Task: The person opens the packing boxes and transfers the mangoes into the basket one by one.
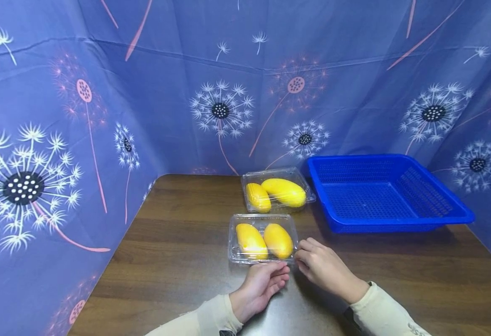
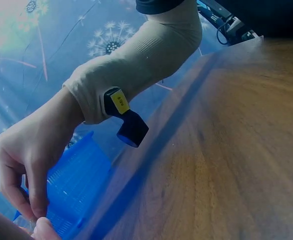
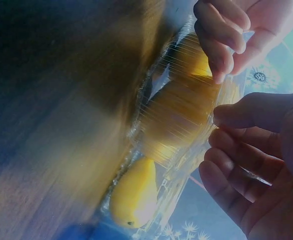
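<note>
On my far left the curtain hangs in soft folds of printed cloth, and the table runs out from it, brown with a long wood grain and a dull shine. Next I have the left hand (image 1: 259,288), its thumb at the front edge of the near box (image 1: 262,217) and its fingers loosely curled below; I cannot tell whether thumb and finger close on the rim. That box sits flat on the table, between the hands and the far box (image 1: 270,173). It is thin, clear, ribbed plastic, a rounded rectangle that throws glare, and through it I see two near mangoes (image 1: 278,240), smooth, plump ovals lying side by side. The far box is the same kind, its far mangoes (image 1: 284,192) lying at different angles. Then comes the right hand (image 1: 323,266), thumb and forefinger together, pinching the near box at its front right corner. I judge the step in hand to be work on the lid's edge; whether it is being fastened or freed I cannot tell. The next move, I think, calls for light fingertip force along that rim, with the left hand steadying, since such plastic would flex. Rightmost is the basket (image 1: 365,205), stiff blue plastic with perforated walls and flared rim.
</note>
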A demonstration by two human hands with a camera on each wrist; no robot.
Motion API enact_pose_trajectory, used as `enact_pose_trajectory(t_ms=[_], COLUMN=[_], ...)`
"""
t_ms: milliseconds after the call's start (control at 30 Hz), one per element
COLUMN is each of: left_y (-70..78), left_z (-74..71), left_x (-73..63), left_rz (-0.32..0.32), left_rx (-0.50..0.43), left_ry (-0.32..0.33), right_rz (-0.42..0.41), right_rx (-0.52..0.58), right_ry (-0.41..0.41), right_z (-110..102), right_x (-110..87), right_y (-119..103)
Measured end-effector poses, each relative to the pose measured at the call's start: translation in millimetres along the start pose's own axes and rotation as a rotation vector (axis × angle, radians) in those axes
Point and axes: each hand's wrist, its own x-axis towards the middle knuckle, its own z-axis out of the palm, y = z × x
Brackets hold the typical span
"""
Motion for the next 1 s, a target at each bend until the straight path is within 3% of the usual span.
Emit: enact_pose_trajectory(t_ms=[233,467,700,1000], left_y=[-2.4,-3.1,-3.7,-5.0], left_z=[5.6,10.4,13.4,12.1], left_x=[3.2,5.8,6.2,6.2], left_rz=[0.018,0.071,0.058,0.059], left_rx=[0.031,-0.006,-0.009,-0.024], left_ry=[0.006,-0.031,0.031,0.029], right_rz=[0.010,0.000,-0.012,-0.061], right_rx=[-0.005,-0.004,-0.019,-0.035], right_ry=[0.018,0.023,0.019,0.037], right_z=[2.7,-0.9,1.4,4.6], right_x=[-1.5,-2.5,-3.5,-0.1], right_y=[0.8,3.5,0.5,-1.4])
